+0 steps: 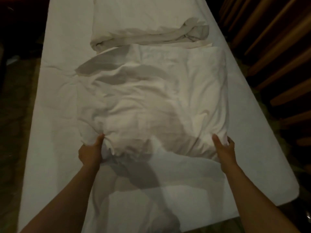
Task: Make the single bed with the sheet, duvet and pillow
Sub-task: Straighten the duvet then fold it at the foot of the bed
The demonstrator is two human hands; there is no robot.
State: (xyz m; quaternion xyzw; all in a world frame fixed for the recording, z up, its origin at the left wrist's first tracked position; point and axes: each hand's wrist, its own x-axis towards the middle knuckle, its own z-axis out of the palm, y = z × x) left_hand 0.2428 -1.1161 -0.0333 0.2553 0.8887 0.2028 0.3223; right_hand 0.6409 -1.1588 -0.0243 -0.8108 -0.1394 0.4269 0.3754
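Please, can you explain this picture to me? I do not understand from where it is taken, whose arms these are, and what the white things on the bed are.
There is no machine here. A camera worn on a person's head looks down at their own bare arms. A white sheet covers the single bed. On it lies a bunched, wrinkled white duvet; farther away lies a pillow. The left hand has a grip on the duvet's near edge, fingers curled into the cloth. The right hand holds the near right corner.

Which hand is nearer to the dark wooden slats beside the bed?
Right. The right hand is on the slats' side; the left hand is across the crumpled white duvet.
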